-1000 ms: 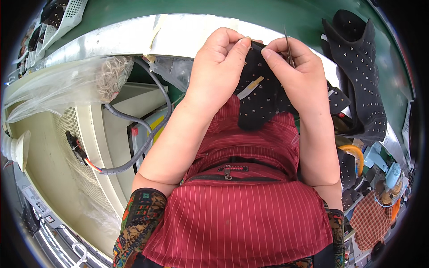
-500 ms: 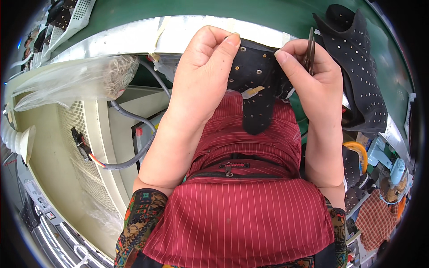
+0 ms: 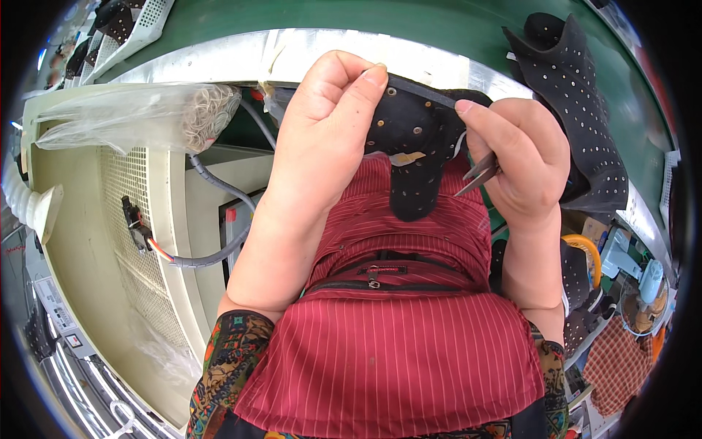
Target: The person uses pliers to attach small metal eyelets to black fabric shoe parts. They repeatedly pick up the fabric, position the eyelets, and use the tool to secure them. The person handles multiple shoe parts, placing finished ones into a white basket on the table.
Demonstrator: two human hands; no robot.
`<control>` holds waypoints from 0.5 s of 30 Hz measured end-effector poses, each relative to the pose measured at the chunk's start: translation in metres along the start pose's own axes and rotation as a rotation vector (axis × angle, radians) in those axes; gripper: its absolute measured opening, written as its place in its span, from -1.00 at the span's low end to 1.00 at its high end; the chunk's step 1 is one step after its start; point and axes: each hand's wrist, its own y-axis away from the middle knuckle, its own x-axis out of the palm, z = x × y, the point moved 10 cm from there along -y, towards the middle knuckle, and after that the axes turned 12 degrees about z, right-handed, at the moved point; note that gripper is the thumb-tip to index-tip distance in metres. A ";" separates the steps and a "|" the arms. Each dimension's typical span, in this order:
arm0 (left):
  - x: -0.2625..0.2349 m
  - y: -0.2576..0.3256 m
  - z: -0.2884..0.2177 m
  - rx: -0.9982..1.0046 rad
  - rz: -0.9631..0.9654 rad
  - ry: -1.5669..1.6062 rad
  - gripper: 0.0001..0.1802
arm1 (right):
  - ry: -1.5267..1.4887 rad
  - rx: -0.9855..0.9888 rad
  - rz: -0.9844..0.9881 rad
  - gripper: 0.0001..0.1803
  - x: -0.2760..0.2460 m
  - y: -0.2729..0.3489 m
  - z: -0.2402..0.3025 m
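My left hand pinches the top edge of a black studded piece of shoe material, held up in front of my chest. A small tan tag shows on its face. My right hand grips the same piece at its right edge with the fingertips and also holds small metal scissors, blades pointing down-left toward the piece. Both hands hang over my red striped apron.
A stack of black studded shoe uppers lies on the green conveyor belt at right. A clear plastic bag of rubber bands rests on the cream machine housing at left. Grey cables hang below. Clutter fills the lower right.
Both hands with the black piece have shifted slightly right and lower. The scissors have swung from upright beside the piece to pointing down-left under my right fingers.
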 end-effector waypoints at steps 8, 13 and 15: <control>0.001 0.011 -0.010 0.002 0.012 0.052 -0.90 | 0.007 -0.010 0.025 -0.67 -0.002 0.001 0.011; 0.000 0.019 -0.023 0.061 0.032 0.063 -0.91 | 0.011 0.008 0.083 -0.71 -0.001 0.000 0.017; -0.002 0.022 -0.032 0.101 0.043 0.043 -0.91 | -0.115 0.074 0.041 -0.73 -0.006 0.000 0.012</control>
